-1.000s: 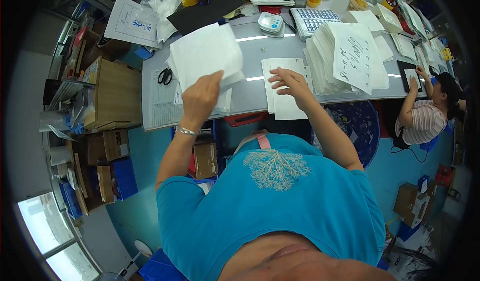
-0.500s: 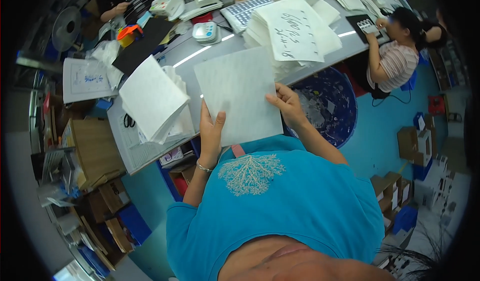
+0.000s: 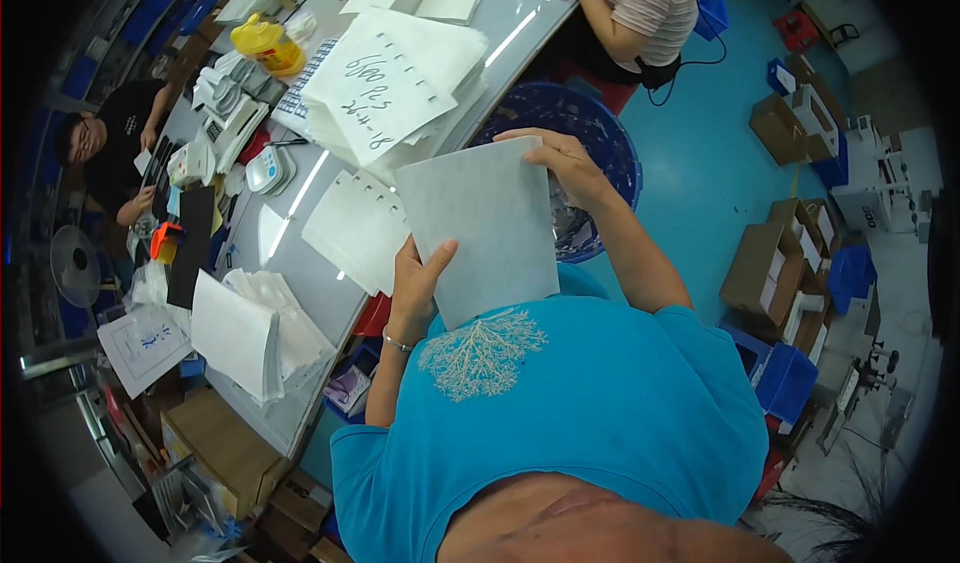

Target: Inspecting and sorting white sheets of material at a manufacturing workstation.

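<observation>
Close to my chest I hold a whitish rectangular sheet (image 3: pixel 483 228); whether it is one sheet or a thin stack I cannot tell. My left hand (image 3: pixel 421 281) grips its left edge, the thumb lying on the front face. At the upper right corner my right hand (image 3: pixel 566 166) pinches it between thumb and fingers. Just beyond the sheet lies a white sheet with small slots along its edge (image 3: pixel 352 225), on the table. Behind that rises a pile of white sheets with handwriting on top (image 3: pixel 375 88).
A blue bin (image 3: pixel 622 153) stands on the floor beyond my right hand. Another stack of white sheets (image 3: pixel 235 333) lies on the table (image 3: pixel 250 403) at left. A yellow bottle (image 3: pixel 268 45) stands farther back. Two people work at the table's far sides. Cardboard boxes (image 3: pixel 760 273) stand at right.
The view has turned toward the right. My right hand has moved up the sheet's edge to its upper corner. A slotted sheet now shows on the table beyond my hands.
</observation>
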`<control>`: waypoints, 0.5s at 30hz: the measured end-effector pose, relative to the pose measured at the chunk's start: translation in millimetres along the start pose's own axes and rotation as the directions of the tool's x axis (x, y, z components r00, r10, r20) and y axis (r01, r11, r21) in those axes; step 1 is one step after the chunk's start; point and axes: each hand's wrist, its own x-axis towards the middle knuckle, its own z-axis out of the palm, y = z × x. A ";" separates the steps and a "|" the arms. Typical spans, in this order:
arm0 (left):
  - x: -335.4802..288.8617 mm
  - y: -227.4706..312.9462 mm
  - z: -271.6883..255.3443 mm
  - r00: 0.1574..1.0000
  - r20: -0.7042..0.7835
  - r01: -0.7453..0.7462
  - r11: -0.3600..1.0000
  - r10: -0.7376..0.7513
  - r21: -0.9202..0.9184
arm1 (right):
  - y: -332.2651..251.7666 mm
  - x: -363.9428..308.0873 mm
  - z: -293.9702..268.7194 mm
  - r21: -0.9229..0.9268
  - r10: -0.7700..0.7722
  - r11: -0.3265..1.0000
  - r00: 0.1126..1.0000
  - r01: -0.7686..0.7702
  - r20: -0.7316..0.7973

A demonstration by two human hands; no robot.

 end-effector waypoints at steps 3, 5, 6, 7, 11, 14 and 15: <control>11.7 -7.8 17.8 0.994 0.100 0.051 0.998 -0.055 0.041 | -13.7 -13.7 -23.3 -0.138 -0.023 0.990 0.999 0.027 0.033; 17.4 -13.1 30.0 0.992 0.120 0.038 0.995 -0.049 0.089 | -16.9 -19.7 -39.5 -0.080 0.037 0.996 0.999 -0.036 0.020; 19.6 -15.7 35.7 0.990 0.134 0.020 0.991 -0.038 0.136 | -18.5 -21.2 -45.4 -0.079 0.039 0.996 0.999 -0.038 0.014; 22.0 -18.1 42.0 0.989 0.139 0.023 0.990 -0.042 0.138 | -21.0 -22.1 -51.5 -0.108 0.026 0.994 1.000 -0.025 0.000; 28.7 -23.5 64.5 0.990 0.127 -0.092 0.973 0.066 0.212 | -11.0 -19.8 -75.9 -0.264 -0.048 0.964 0.996 0.025 -0.078; 33.8 -25.5 73.7 0.973 0.147 -0.223 0.890 0.178 0.398 | -4.7 -23.3 -83.0 -0.532 -0.127 0.846 0.965 -0.014 -0.227; 35.7 -26.6 75.4 0.961 0.164 -0.275 0.820 0.222 0.502 | -1.8 -24.1 -86.6 -0.528 -0.126 0.849 0.964 -0.016 -0.232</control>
